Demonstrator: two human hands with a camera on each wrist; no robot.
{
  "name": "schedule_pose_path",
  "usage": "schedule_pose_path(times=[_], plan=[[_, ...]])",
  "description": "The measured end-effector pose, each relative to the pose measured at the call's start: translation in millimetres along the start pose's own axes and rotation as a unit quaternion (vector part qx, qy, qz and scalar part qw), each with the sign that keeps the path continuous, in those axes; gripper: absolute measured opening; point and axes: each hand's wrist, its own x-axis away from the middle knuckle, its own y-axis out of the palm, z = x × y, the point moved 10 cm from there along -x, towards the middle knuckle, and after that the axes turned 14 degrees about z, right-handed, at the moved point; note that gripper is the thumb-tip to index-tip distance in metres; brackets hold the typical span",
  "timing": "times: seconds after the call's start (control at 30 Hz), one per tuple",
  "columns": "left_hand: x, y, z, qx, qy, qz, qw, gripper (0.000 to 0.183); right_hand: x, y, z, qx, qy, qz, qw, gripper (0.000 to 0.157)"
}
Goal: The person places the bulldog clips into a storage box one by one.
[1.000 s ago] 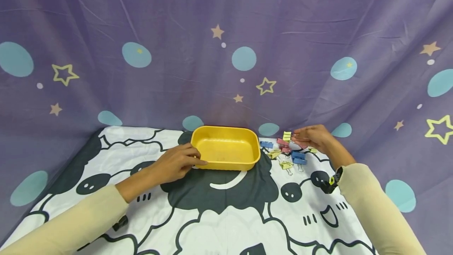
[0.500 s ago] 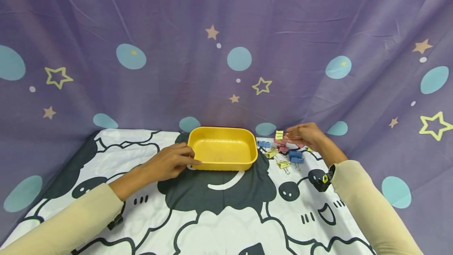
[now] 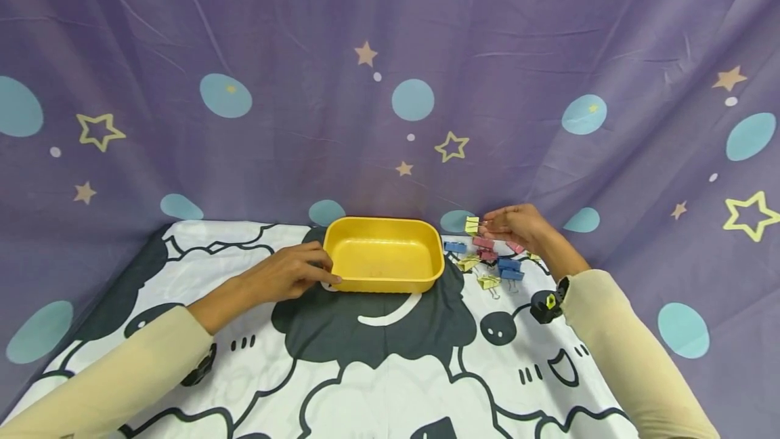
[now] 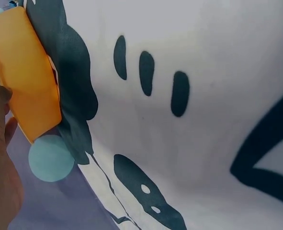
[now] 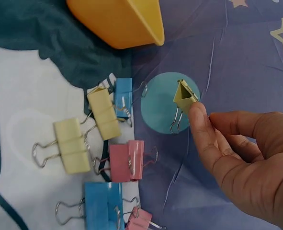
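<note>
Between two and three o'clock of the yellow tray [image 3: 384,286], the right hand [image 3: 518,225] pinches a yellow binder clip [image 3: 472,225]; the left hand [image 3: 295,271] grips the tray at eight. The clip looks light, stiff and sturdy (slightly slippery, probably), best held by its wire handles [image 5: 174,126].

Tray [image 3: 384,286]: plain yellow. Clips [image 5: 69,136]: yellow, blue and pink. Sleeves [image 3: 634,351]: cream. Worktop cloth [image 3: 359,395]: white, dark cartoon print. Curtain [image 3: 292,87]: purple with light-blue ovals, yellow and peach stars, white dots.
</note>
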Motion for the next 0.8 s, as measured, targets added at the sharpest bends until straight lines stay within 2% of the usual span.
schedule_pose_path(times=[0.47,0.8], plan=[[3.7,0.1,-1.5,0.000,0.002,0.003,1.0000,0.059,-3.2,23.2,-14.2,0.015,0.016,0.011,1.000,0.053],[3.5,0.1,-1.2,-0.006,-0.009,0.004,0.9999,0.060,-7.5,47.1,-20.8,0.046,-0.010,0.015,0.999,0.047]])
